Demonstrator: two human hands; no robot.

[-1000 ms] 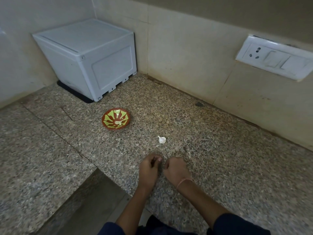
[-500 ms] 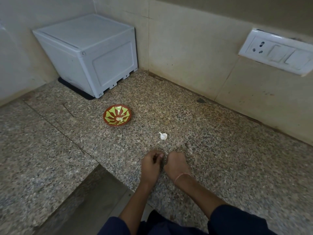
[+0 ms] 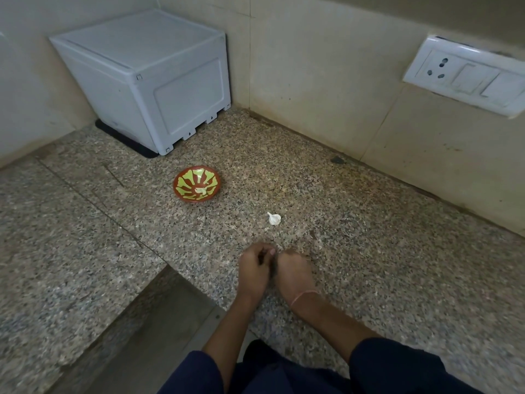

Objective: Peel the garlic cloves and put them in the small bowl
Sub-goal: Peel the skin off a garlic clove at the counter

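Note:
A small red bowl (image 3: 197, 183) with a yellow-green pattern stands on the granite counter (image 3: 369, 251), with a pale garlic clove (image 3: 201, 190) inside it. A white piece of garlic bulb (image 3: 274, 218) lies on the counter to the bowl's right, just beyond my hands. My left hand (image 3: 253, 267) and my right hand (image 3: 294, 273) are pressed together near the counter's front edge, fingers curled round something small between them. What they pinch is hidden by the fingers.
A white plastic box (image 3: 147, 78) sits on a dark mat in the back left corner. A white switch and socket plate (image 3: 466, 75) is on the right wall. The counter steps down at the lower left (image 3: 153, 322).
The view has shifted slightly. My hands stay together in the same spot, fingers working closely against each other. The bowl and the loose garlic have not moved.

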